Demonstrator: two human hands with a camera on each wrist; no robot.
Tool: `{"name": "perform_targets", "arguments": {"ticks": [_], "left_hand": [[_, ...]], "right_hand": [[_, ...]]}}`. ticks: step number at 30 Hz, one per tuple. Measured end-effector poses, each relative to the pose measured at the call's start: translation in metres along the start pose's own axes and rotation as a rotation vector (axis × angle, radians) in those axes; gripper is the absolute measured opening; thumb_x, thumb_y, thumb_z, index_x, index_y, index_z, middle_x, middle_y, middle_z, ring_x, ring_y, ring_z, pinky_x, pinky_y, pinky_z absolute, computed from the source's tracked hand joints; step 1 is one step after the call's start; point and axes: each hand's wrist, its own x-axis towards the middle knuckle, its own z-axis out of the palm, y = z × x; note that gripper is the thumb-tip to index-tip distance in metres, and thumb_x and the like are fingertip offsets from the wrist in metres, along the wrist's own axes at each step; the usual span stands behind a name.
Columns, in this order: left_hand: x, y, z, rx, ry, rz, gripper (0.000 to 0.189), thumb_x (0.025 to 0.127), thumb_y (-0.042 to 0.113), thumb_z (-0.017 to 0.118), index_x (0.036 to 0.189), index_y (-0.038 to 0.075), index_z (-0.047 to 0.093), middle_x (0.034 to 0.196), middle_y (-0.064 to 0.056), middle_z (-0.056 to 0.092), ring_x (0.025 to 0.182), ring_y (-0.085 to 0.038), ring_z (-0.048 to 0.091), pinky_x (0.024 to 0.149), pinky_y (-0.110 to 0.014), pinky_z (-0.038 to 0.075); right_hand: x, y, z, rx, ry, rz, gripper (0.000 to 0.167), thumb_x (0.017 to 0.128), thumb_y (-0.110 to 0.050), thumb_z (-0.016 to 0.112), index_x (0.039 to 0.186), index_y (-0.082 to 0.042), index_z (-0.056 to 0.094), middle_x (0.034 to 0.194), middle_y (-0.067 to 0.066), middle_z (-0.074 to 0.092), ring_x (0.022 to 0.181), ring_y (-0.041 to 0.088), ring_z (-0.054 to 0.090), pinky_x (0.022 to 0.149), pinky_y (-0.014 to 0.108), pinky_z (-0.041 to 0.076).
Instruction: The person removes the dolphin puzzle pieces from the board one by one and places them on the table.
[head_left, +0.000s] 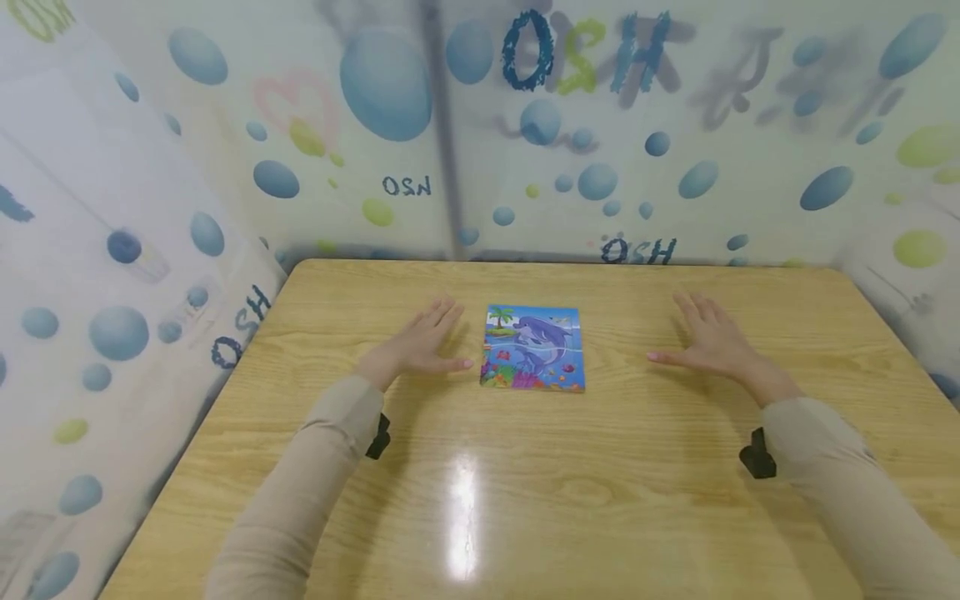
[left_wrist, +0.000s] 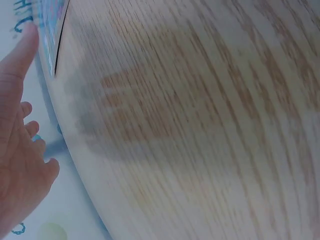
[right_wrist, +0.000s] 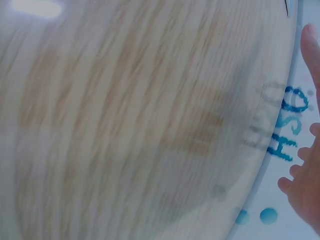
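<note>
A flat square dolphin picture (head_left: 534, 348) lies on the wooden table (head_left: 555, 492), its face showing two dolphins, a palm tree and coral. Just left of it is my left hand (head_left: 423, 343), fingers spread and thumb pointing at the picture's side. My right hand (head_left: 712, 346) is farther off on the right, also with spread fingers and the thumb towards the picture. Both hands hold nothing. In the left wrist view, the picture's edge (left_wrist: 56, 40) shows beyond the left thumb (left_wrist: 20, 55). The right wrist view has the right hand (right_wrist: 306, 185) at its edge, above its shadow.
A wall covering (head_left: 495, 150) with blue and green dots and lettering stands behind the table, and more of it runs along the left side. Dark wrist devices (head_left: 759, 457) sit under both sleeves. A bright reflection lies on the tabletop.
</note>
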Motion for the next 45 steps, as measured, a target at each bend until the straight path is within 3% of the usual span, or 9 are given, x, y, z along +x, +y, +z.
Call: {"name": "perform_targets", "arguments": {"ticks": [7,14,26,35,45], "left_hand": [[0.008,-0.001,0.005,-0.094,-0.028,0.008,0.088,0.085,0.047,0.057,0.146,0.003,0.011,0.152,-0.021,0.009,0.139,-0.039,0.013,0.115,-0.051,0.016],[0.018,0.0,0.008,-0.122,0.005,0.033,0.079,0.088,0.04,0.056,0.144,-0.001,0.017,0.15,-0.023,0.014,0.139,-0.037,0.015,0.116,-0.048,0.015],[0.039,0.012,0.009,-0.196,-0.031,-0.018,0.075,0.089,0.038,0.056,0.146,0.007,0.017,0.153,-0.015,0.01,0.141,-0.031,0.011,0.115,-0.047,0.017],[0.044,0.018,0.008,-0.209,-0.079,-0.06,0.077,0.087,0.029,0.061,0.146,0.005,0.016,0.153,-0.016,0.006,0.142,-0.032,0.006,0.116,-0.046,0.016],[0.046,0.024,0.003,-0.19,-0.143,-0.137,0.079,0.089,0.03,0.058,0.147,0.007,0.01,0.154,-0.013,0.002,0.143,-0.029,0.002,0.117,-0.044,0.011]], "right_hand": [[0.015,-0.021,0.007,0.025,-0.028,-0.029,0.103,0.074,-0.054,0.066,0.143,0.004,0.017,0.145,0.034,0.015,0.13,0.054,0.015,0.103,0.069,0.015],[0.034,-0.045,0.014,0.066,-0.069,-0.044,0.092,0.079,-0.051,0.063,0.142,0.005,0.023,0.144,0.033,0.021,0.131,0.051,0.019,0.106,0.065,0.018],[0.061,-0.085,0.022,0.131,-0.082,-0.131,0.073,0.083,-0.037,0.064,0.134,0.008,0.037,0.135,0.033,0.035,0.126,0.046,0.029,0.106,0.058,0.028],[0.078,-0.116,0.028,0.118,-0.098,-0.184,0.071,0.082,-0.04,0.065,0.131,0.006,0.043,0.132,0.028,0.042,0.126,0.042,0.034,0.106,0.055,0.031],[0.087,-0.137,0.027,0.154,-0.151,-0.17,0.068,0.084,-0.036,0.064,0.133,0.004,0.04,0.136,0.026,0.038,0.127,0.041,0.033,0.106,0.054,0.032]]}}
